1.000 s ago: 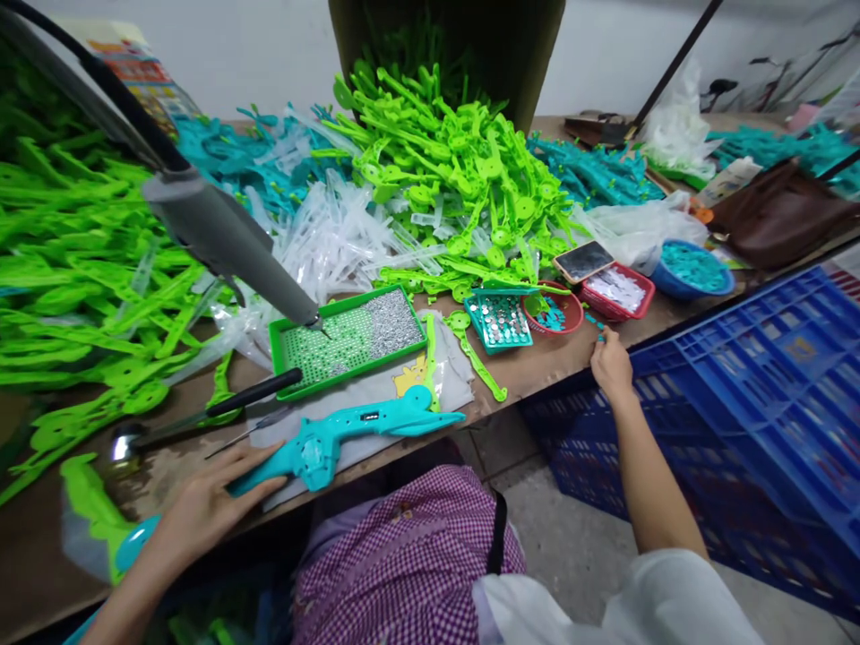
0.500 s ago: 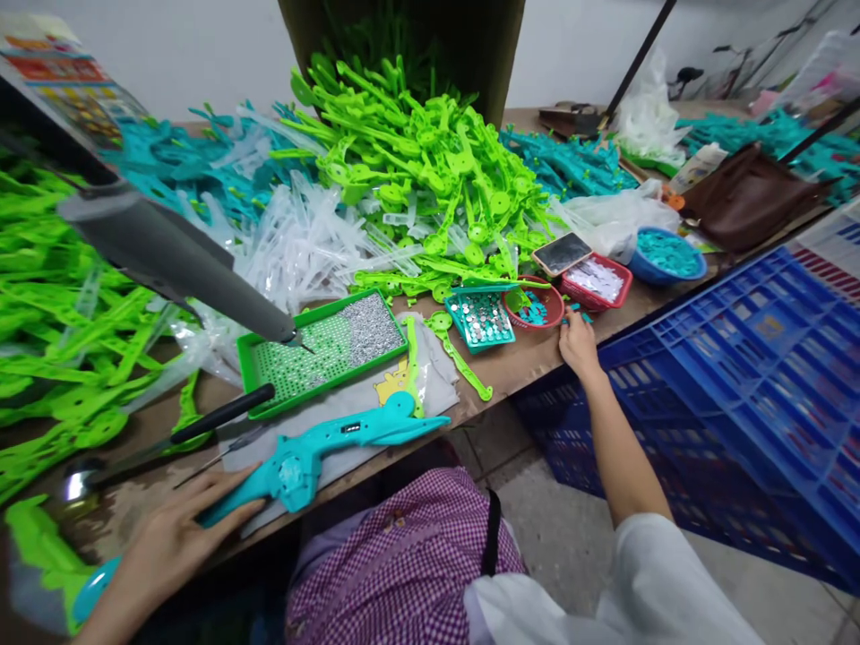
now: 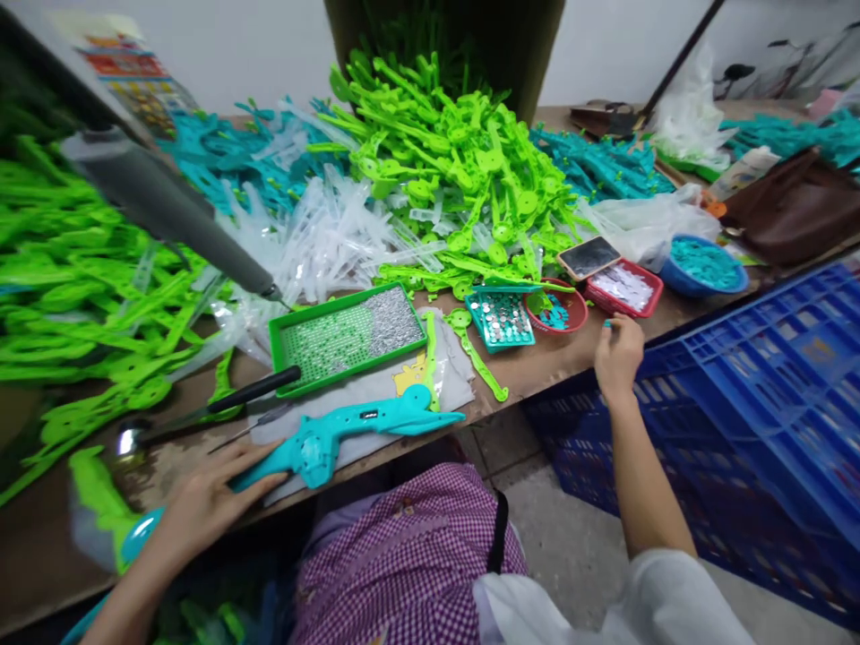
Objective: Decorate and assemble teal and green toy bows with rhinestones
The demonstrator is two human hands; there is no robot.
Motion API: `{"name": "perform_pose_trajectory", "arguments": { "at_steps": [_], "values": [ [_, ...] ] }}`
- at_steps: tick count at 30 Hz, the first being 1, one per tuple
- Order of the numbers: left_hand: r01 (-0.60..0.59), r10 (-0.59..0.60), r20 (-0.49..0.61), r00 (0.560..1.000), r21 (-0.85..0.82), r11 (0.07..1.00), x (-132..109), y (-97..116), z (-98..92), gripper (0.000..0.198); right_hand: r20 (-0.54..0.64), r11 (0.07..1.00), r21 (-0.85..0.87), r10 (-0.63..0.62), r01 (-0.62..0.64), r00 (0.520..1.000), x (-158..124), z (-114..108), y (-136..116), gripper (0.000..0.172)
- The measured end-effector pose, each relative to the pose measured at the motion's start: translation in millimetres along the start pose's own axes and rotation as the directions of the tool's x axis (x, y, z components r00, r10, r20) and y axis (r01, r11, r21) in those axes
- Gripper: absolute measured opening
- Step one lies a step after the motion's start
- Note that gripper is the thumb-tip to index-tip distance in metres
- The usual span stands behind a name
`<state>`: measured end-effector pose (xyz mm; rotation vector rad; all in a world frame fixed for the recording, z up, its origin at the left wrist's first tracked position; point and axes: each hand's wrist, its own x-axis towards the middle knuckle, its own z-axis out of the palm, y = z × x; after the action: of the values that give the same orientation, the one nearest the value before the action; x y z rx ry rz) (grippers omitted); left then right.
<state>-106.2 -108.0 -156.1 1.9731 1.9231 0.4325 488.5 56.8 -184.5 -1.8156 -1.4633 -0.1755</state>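
Observation:
My left hand (image 3: 205, 502) is closed round the handle end of a turquoise plastic shell (image 3: 319, 446), which lies along the table's front edge on a grey cloth. Small dark markings show in a slot on the shell. On the right, my right hand (image 3: 619, 358) pinches a small turquoise plastic piece (image 3: 608, 325) between thumb and fingers, just in front of a red basket (image 3: 650, 309) of white pieces. Beside it stands a round red bowl (image 3: 583, 315) with small turquoise pieces. A teal tray (image 3: 501, 345) of round silvery discs is further left.
A grey electric screwdriver (image 3: 167, 206) hangs over the green tray (image 3: 275, 345) of screws. A black-handled tool (image 3: 255, 391) lies nearby. Piles of lime-green parts (image 3: 443, 152) fill the back. A phone (image 3: 589, 258) rests on the red basket. Blue crates (image 3: 759, 385) stand at right.
My right hand has lifted and drawn back from beside the red bowl, with a small turquoise piece at its fingertips. My left hand stays on the shell. The view has swung slightly left.

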Motion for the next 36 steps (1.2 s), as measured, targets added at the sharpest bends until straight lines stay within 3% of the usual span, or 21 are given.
{"name": "perform_pose_trajectory", "arguments": {
  "at_steps": [2, 4, 6, 8, 10, 11, 13, 15, 19, 21, 23, 27, 29, 31, 33, 36],
  "values": [
    [-0.001, 0.001, 0.037, 0.999, 0.008, 1.0, -1, 5, -1.4, 0.039, -0.012, 0.979, 0.206, 0.008, -0.005, 1.0, -21, -13, -53, 0.022],
    [0.004, -0.004, 0.062, 0.998, 0.005, 1.0, -2, 8, -1.2, 0.046, 0.114, 0.917, 0.399, -0.044, -0.005, 0.993, -51, -22, -111, 0.019],
    [-0.009, 0.012, 0.093, 0.996, -0.028, 1.0, -4, 8, 0.3, 0.051, 0.313, 0.81, 0.578, -0.104, -0.102, 0.944, -85, -25, -165, 0.016],
    [-0.001, 0.004, 0.087, 0.996, -0.037, 0.999, -6, 7, 2.1, 0.051, 0.548, 0.61, 0.695, -0.105, -0.381, 0.83, -116, -23, -211, 0.015],
    [-0.006, 0.01, 0.079, 0.997, -0.057, 0.998, -7, 7, 3.3, 0.051, 0.703, 0.399, 0.683, -0.13, -0.612, 0.699, -135, -16, -250, 0.017],
    [-0.013, 0.019, 0.077, 0.997, -0.069, 0.998, -7, 7, 3.7, 0.05, 0.742, 0.319, 0.664, -0.167, -0.677, 0.649, -140, -13, -266, 0.019],
    [-0.028, 0.034, 0.071, 0.997, -0.091, 0.995, -8, 7, 4.2, 0.05, 0.756, 0.239, 0.653, -0.27, -0.719, 0.597, -139, -9, -296, 0.023],
    [-0.035, 0.043, 0.066, 0.997, -0.11, 0.993, -8, 6, 4.9, 0.048, 0.729, 0.243, 0.679, -0.335, -0.693, 0.597, -131, -7, -322, 0.029],
    [-0.042, 0.052, 0.069, 0.996, -0.141, 0.989, -10, 4, 6.5, 0.046, 0.651, 0.294, 0.758, -0.285, -0.582, 0.704, -119, -2, -362, 0.04],
    [-0.047, 0.056, 0.065, 0.996, -0.143, 0.989, -11, 5, 6.6, 0.046, 0.609, 0.308, 0.789, -0.273, -0.532, 0.745, -120, 4, -368, 0.039],
    [-0.041, 0.05, 0.058, 0.997, -0.147, 0.988, -12, 6, 6.1, 0.045, 0.604, 0.327, 0.791, -0.279, -0.517, 0.747, -123, 11, -360, 0.035],
    [-0.044, 0.054, 0.058, 0.997, -0.165, 0.985, -12, 5, 6.0, 0.044, 0.684, 0.396, 0.712, -0.201, -0.58, 0.702, -130, 22, -318, 0.033],
    [-0.054, 0.065, 0.062, 0.996, -0.164, 0.985, -11, 3, 7.1, 0.044, 0.663, 0.47, 0.701, -0.152, -0.536, 0.733, -134, 25, -300, 0.034],
    [-0.058, 0.068, 0.063, 0.996, -0.156, 0.986, -11, 1, 8.7, 0.045, 0.635, 0.545, 0.701, -0.186, -0.459, 0.749, -138, 27, -288, 0.032],
    [-0.064, 0.073, 0.061, 0.995, -0.144, 0.987, -11, -1, 9.9, 0.045, 0.657, 0.603, 0.693, -0.302, -0.395, 0.691, -136, 31, -281, 0.032],
    [-0.07, 0.078, 0.058, 0.995, -0.131, 0.989, -12, -1, 10.6, 0.045, 0.675, 0.693, 0.693, -0.527, -0.199, 0.516, -120, 35, -276, 0.029]
  ]
}}
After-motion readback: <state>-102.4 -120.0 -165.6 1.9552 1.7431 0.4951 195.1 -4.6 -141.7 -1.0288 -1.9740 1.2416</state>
